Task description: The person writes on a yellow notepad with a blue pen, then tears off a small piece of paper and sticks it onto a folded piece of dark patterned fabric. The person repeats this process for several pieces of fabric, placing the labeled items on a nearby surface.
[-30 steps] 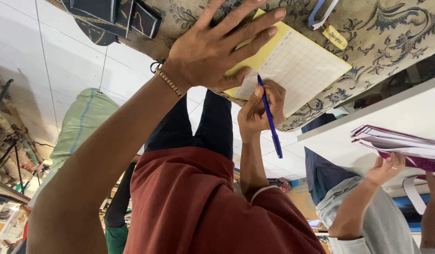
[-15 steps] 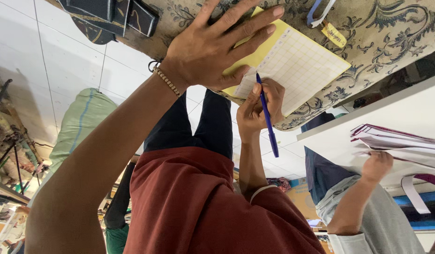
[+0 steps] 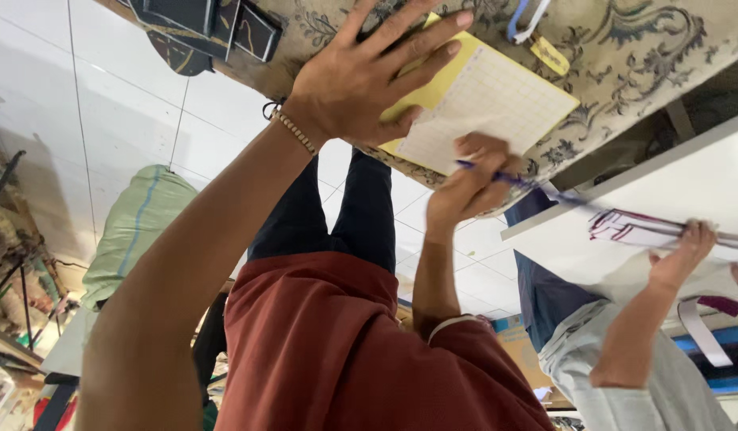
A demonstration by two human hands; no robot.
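Note:
My left hand [image 3: 361, 80], with a bead bracelet at the wrist, lies flat with spread fingers on a notepad [image 3: 497, 104] that has a yellow cover and a squared sheet. The pad rests on a table covered in a patterned cloth [image 3: 640, 48]. My right hand [image 3: 465, 187] sits at the pad's near edge, closed around a blue pen [image 3: 509, 177] that points sideways to the right. My red shirt and dark trousers fill the lower middle of the view.
To the right, another person's hand [image 3: 684, 255] rests on a stack of papers [image 3: 632, 227] on a white table [image 3: 704, 183]. A green sack [image 3: 138, 231] stands on the white tiled floor at left. Dark frames [image 3: 201, 24] and a yellow tag [image 3: 551, 54] lie on the cloth.
My right hand has turned the pen from pointing down towards me to lying sideways, and has shifted slightly right. The other person's hand has moved along the paper stack. My left hand stays flat.

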